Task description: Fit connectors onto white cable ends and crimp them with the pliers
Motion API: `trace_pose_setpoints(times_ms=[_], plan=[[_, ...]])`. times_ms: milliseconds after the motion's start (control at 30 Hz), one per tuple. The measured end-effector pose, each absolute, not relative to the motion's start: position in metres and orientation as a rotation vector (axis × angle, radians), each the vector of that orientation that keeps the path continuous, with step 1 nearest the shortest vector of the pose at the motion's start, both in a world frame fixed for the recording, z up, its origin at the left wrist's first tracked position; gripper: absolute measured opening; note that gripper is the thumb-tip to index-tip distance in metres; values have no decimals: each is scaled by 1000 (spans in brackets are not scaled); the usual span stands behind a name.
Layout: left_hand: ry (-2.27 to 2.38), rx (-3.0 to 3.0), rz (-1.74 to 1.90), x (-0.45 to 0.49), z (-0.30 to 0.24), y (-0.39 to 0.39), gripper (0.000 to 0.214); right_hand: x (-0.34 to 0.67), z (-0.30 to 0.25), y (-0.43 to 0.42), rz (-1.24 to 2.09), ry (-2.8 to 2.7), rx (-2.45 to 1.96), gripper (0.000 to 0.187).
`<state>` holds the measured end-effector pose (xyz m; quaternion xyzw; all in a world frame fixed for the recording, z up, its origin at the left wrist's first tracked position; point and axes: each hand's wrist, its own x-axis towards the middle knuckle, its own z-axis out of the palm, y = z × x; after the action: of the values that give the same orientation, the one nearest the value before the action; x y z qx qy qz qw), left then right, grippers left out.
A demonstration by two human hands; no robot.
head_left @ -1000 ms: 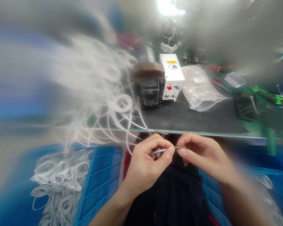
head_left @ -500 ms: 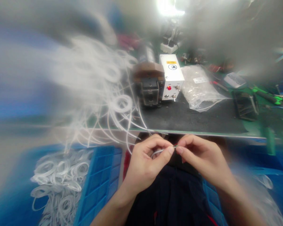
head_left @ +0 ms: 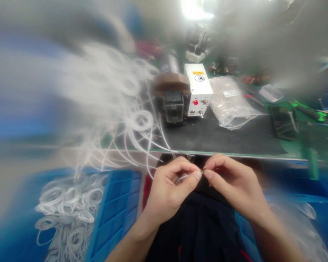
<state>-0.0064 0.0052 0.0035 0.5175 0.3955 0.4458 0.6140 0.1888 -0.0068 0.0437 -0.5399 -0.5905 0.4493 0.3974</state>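
Note:
Between thumb and forefinger, my left hand (head_left: pixel 171 189) pinches a white cable (head_left: pixel 182 177) close to its end. Thin coloured wires, reddish and green, come out at the tip (head_left: pixel 203 170). My right hand (head_left: pixel 233 183) is closed on these wires, its thumb and forefinger almost touching the left fingertips. Both hands are over my lap, just in front of the bench edge. How the single wires lie inside the fingers is hidden.
A white control box (head_left: pixel 199 85) with a red light stands beside a dark machine (head_left: pixel 174 105) on the bench. Coiled white cables (head_left: pixel 140 120) hang over the edge at left. A plastic bag (head_left: pixel 232 102) lies right of the box. A blue crate (head_left: pixel 112 211) holds more coils.
Both hands stay in nearly the same place. The right fingers have shifted slightly at the wire ends, and a little more green wire shows between the fingertips.

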Motion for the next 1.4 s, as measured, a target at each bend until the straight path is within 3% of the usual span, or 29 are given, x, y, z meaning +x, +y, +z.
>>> trace_pose_setpoints(times_ms=[667,733,933,1400], plan=[[968,1233,1050,-3,7,3,12,184,40,-13,1199,-1419,-1345,11],[966,1225,1049,-3,8,3,12,184,39,-13,1168,-1462,-1348,4],[977,1214,1054,-1,6,4,12,186,38,-14,1032,-1566,-1406,11],[1001,1414,958,-6,14,7,11,198,39,-8,1383,-1428,-1399,14]])
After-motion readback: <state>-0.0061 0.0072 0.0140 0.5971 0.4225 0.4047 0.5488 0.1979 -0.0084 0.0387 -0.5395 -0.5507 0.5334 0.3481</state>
